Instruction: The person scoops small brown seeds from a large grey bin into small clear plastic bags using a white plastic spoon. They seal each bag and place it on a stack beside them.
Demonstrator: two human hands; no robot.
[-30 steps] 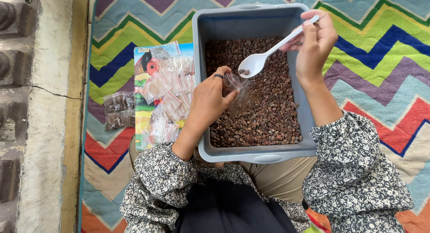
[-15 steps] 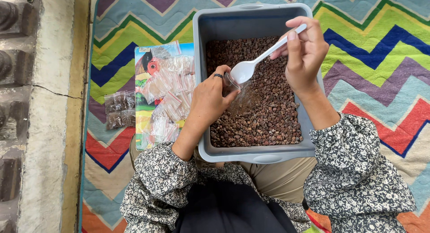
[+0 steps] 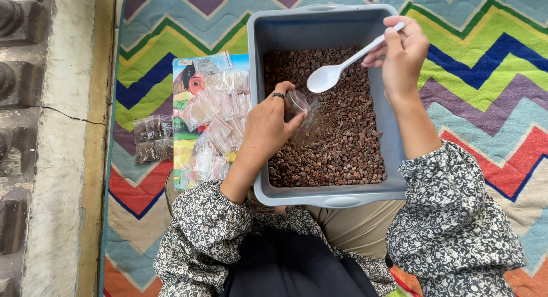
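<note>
- At the far left, beside the cracked grey concrete paving [image 3: 54,160], a few small clear plastic bags already filled with dark brown granules [image 3: 152,138] lie on your zigzag-patterned, many-coloured woven mat [image 3: 485,74]; that part of the filling looks done.
- Just right of them, a loose heap of empty small clear plastic bags [image 3: 220,123] rests on a colourful printed sheet [image 3: 188,91], so I judge that most of the bagging is left.
- Your left hand [image 3: 268,125] hangs over the left side of the tub, its fingers [image 3: 294,123] pinching the mouth of one small clear plastic bag [image 3: 305,117], which sits low over the granules; how much is in it I cannot tell.
- The grey rectangular plastic tub [image 3: 325,194] sits against your lap and holds a deep layer of reddish-brown coarse granules [image 3: 342,148], plenty yet to scoop.
- The white plastic spoon [image 3: 337,71] hovers just above the bag's mouth, its bowl looking empty.
- Your right hand [image 3: 402,54] is over the tub's right rim, fingers pressed together around the spoon's handle.
</note>
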